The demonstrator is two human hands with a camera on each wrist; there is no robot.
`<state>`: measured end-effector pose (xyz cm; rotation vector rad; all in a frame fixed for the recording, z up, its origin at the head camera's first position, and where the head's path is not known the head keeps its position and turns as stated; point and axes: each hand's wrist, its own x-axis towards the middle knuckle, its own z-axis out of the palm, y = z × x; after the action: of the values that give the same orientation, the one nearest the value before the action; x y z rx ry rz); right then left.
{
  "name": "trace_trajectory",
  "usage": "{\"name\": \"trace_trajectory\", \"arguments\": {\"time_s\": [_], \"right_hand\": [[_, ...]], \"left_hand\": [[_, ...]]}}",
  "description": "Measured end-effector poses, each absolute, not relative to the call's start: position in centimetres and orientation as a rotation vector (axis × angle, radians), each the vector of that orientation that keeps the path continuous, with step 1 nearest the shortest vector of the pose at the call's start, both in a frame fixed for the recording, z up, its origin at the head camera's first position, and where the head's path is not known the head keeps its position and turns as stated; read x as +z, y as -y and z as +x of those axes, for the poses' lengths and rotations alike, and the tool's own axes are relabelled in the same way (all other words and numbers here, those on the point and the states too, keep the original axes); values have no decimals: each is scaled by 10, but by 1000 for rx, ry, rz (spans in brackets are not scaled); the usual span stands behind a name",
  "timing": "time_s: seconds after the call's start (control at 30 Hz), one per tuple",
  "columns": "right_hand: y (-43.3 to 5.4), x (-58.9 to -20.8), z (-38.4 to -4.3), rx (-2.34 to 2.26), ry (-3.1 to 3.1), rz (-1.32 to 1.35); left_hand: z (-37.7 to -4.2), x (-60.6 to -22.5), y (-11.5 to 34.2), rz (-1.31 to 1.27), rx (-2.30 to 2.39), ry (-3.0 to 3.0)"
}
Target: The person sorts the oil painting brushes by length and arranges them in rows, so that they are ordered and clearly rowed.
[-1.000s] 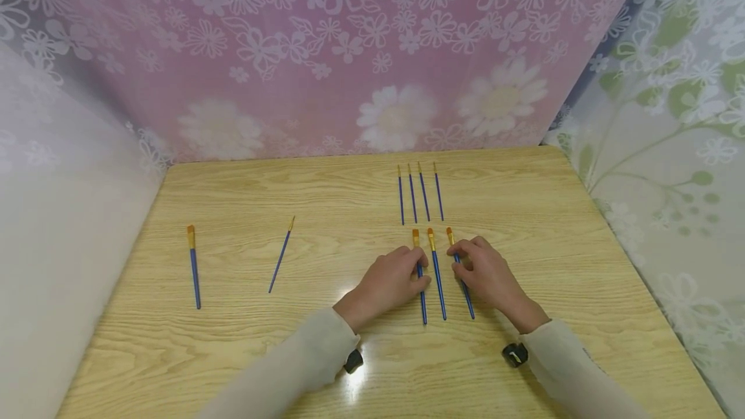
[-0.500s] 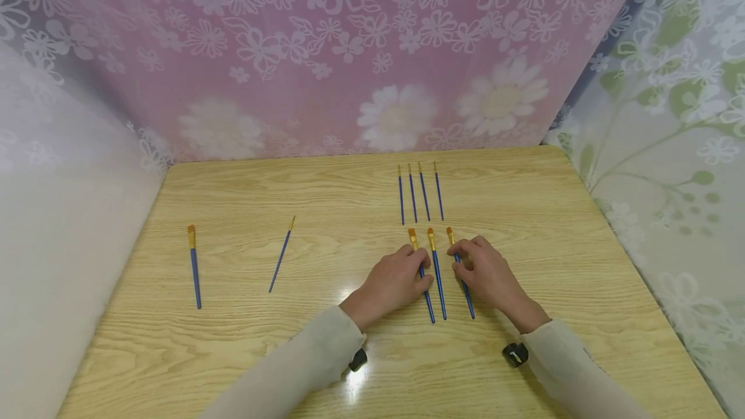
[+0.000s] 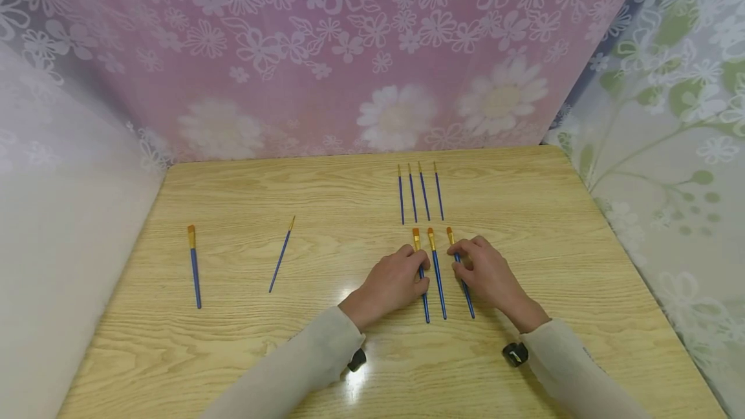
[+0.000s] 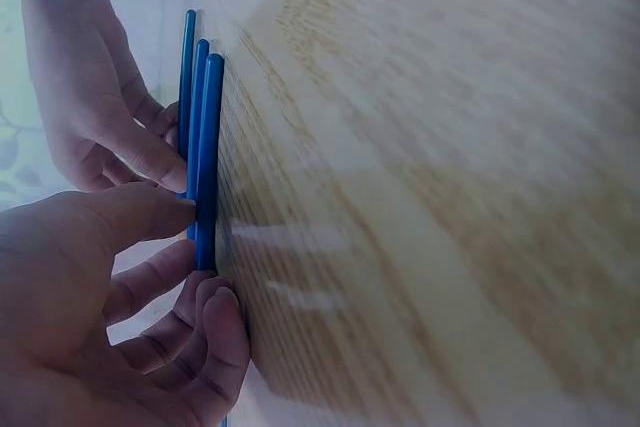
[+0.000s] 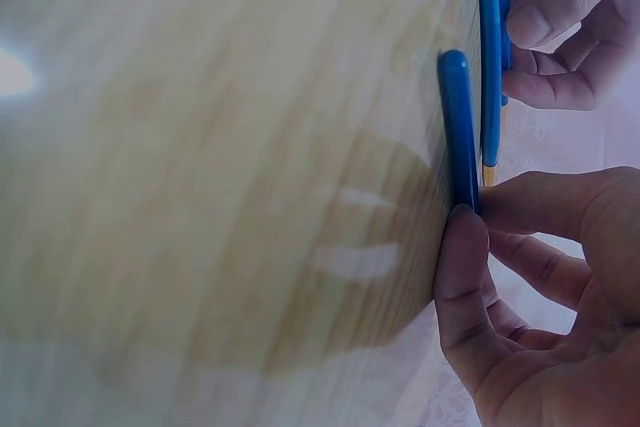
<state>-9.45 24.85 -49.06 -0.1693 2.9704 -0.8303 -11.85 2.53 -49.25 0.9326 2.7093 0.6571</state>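
Note:
Three blue-handled paintbrushes with gold ferrules and orange bristles lie side by side on the wooden table. My left hand (image 3: 396,277) pinches the handle of the left paintbrush (image 3: 425,306), which has a flat tip. Between the hands lies the middle paintbrush (image 3: 438,280), untouched. My right hand (image 3: 489,273) pinches the right paintbrush (image 3: 468,296) between thumb and fingers. In the left wrist view the left hand's fingers (image 4: 150,212) close round a blue handle (image 4: 209,147). From the right wrist, thumb and fingertips meet on a blue handle (image 5: 458,127) lying against the tabletop.
Several thin paintbrushes (image 3: 423,196) stand in a row behind the three. Farther left lie a slanted thin paintbrush (image 3: 282,257) and a wide flat paintbrush (image 3: 195,277). Flowered pink cloth (image 3: 326,83) rises behind the wooden table (image 3: 326,193), with pale cloth at both sides.
The left hand has shifted slightly right. Its paintbrush first tilted, bristles going left and handle end right, then swung partly back toward upright. The right hand and the other brushes stay put.

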Motion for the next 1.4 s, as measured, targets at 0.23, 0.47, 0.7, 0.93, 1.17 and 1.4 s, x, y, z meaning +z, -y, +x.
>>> {"name": "trace_trajectory", "arguments": {"time_s": [0.23, 0.47, 0.7, 0.93, 1.17, 1.4], "right_hand": [[-248, -491, -94, -833, -2963, -165], [-249, -491, -94, -828, -2969, -169], [-249, -491, -95, -825, -2973, -173], [-248, -490, -94, -839, -2964, -165], [-247, -488, -93, -835, -2958, -160], [-247, -491, -94, -836, -2963, -162]], "left_hand": [[-118, -492, -26, 927, 652, -2705], [-118, -490, -25, 922, 675, -2693], [-119, -492, -21, 890, 729, -2671], [-127, -486, 0, 794, 818, -2643], [-142, -490, 37, 716, 866, -2705], [-152, -484, 81, 598, 910, -2766]]}}
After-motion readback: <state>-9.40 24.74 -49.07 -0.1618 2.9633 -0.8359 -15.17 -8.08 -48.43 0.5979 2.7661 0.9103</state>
